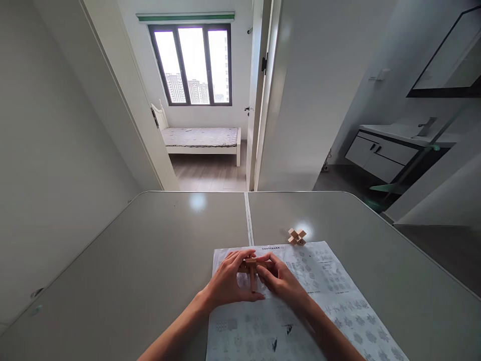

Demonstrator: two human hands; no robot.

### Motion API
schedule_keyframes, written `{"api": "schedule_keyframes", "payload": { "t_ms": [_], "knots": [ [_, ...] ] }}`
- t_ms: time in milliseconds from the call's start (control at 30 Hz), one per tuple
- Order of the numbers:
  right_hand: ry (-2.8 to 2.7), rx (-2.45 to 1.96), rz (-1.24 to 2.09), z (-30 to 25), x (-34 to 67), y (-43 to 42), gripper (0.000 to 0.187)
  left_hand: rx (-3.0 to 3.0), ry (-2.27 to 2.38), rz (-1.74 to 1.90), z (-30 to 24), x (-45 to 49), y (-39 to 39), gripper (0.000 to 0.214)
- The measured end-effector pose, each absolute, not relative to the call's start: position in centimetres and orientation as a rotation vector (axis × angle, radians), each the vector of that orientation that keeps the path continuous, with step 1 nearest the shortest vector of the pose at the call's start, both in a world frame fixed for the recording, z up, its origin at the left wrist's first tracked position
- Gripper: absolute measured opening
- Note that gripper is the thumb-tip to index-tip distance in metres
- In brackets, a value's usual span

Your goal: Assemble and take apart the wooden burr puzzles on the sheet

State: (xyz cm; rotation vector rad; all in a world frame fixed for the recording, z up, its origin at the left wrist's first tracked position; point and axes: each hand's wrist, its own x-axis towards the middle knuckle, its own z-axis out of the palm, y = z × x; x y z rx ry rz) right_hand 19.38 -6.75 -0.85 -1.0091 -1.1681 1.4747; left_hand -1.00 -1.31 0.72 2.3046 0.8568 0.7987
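Note:
Between my two hands is a partly joined wooden burr puzzle (252,275), made of notched light-brown sticks, one of them pointing down toward me. My left hand (230,279) grips it from the left, fingers over the top and thumb stretched below. From the right, my right hand (277,277) pinches it between thumb and forefinger. Fingers cover parts of the sticks. Beneath both hands lies a large printed sheet (259,326) with rows of small diagrams. A second wooden burr puzzle (297,236), joined into a cross shape, sits at the sheet's far edge.
The grey table (169,265) has a pale seam (248,215) down its middle. Past its far edge, an open door (257,100) leads to a room with a bed (203,138) and window (191,65). A sink cabinet (383,150) stands at right.

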Motion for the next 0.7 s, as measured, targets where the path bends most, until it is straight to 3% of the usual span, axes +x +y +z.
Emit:
{"api": "schedule_keyframes", "payload": {
  "t_ms": [700],
  "knots": [
    [-1.053, -1.006, 1.524, 0.0, 19.1, -6.6, 0.051, 2.231, 0.882, 0.823, 0.4, -1.0, -1.3, 0.107]
  ]
}}
